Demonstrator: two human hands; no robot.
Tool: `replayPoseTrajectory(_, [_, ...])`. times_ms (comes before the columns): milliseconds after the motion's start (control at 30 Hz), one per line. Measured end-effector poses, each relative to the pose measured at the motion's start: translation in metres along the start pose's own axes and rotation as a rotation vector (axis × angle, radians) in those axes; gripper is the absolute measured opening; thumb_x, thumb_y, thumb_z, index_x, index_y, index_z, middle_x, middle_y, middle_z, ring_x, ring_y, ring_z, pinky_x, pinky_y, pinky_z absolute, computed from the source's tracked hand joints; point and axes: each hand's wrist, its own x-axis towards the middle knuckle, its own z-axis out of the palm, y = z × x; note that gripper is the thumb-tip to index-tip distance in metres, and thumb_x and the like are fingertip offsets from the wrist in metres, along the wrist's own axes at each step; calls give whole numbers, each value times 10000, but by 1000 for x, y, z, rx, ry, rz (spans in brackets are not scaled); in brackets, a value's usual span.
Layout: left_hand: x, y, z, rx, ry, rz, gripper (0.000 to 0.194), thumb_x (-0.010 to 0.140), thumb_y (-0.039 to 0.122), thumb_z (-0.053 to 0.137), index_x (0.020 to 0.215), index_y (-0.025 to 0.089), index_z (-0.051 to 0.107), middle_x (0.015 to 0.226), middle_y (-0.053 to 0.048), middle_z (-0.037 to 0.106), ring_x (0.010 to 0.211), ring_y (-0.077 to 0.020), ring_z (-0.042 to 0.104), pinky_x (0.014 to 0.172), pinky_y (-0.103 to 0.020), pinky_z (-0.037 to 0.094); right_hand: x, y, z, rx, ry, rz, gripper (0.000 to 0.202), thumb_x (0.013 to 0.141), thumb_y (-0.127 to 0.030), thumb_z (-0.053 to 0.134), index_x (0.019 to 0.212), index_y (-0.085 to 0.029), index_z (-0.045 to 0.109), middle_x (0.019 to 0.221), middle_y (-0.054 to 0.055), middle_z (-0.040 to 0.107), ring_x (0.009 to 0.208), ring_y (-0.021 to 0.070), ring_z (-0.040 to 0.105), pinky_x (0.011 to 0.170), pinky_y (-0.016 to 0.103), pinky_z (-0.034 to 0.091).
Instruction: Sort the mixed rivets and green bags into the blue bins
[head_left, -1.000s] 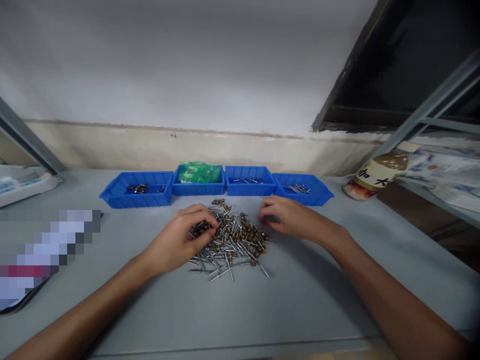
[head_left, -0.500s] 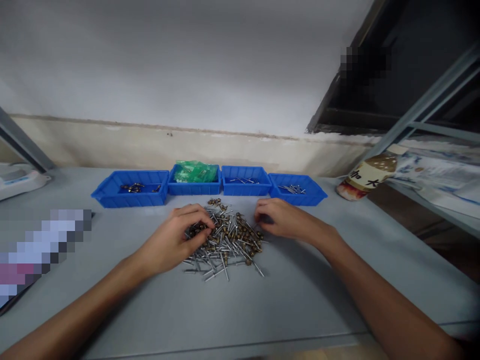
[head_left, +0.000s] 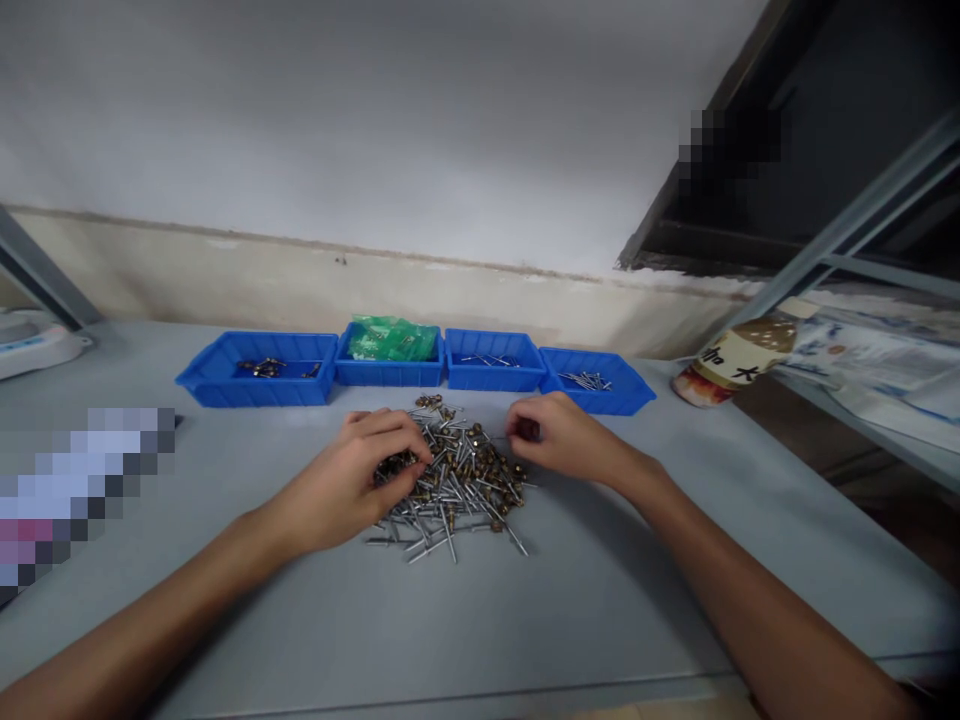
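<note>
A loose pile of silver blind rivets (head_left: 454,490) with long pins, mixed with brass-coloured screw-like pieces (head_left: 491,470), lies on the grey table. At the pile's left side rests my left hand (head_left: 367,470), fingers curled and thumb close to the index fingertip; what it pinches, if anything, is hidden. My right hand (head_left: 555,437) is at the pile's upper right edge, thumb and index finger pressed together. A thin silver line shows near those fingertips, too small to tell whether it is held.
Behind the pile stand four-sided blue bins in a row: one with brass pieces (head_left: 225,390), one with a green bag (head_left: 397,340), two with silver rivets (head_left: 495,375) (head_left: 589,381). A bottle (head_left: 739,355) stands right; a pixelated object (head_left: 82,470) lies left.
My right hand has shifted very slightly left, its fingers a little more curled. My left hand stays at the pile. The camera view has tilted slightly.
</note>
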Motion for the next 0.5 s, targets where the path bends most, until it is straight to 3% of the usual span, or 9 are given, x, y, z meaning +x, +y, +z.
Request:
replayPoseTrajectory(167, [-1,3,2,10,1,-31,135,908,159,534,994,237,604,1004,-18,644,987,-197,569,884,-384,407,1,-18,14,386,180,-24,110,723,-89,574,724,-190,620,694,-19,622,634,112,537,612,250,424])
replayPoseTrajectory(267, [-1,6,4,11,9,-58,120,914,199,550,1019,235,596,1003,-21,642,982,-204,566,880,-390,405,1,-31,26,627,215,-25,87,736,-105,594,728,-189,616,710,-14,612,647,113,526,607,252,426])
replayPoseTrajectory(500, [1,12,6,-57,-13,-44,111,943,302,551,1000,229,613,945,-10,649,949,-192,569,893,-376,389,1,-44,42,786,275,-66,94,740,-93,620,739,-187,621,734,-10,605,660,112,530,598,253,417])
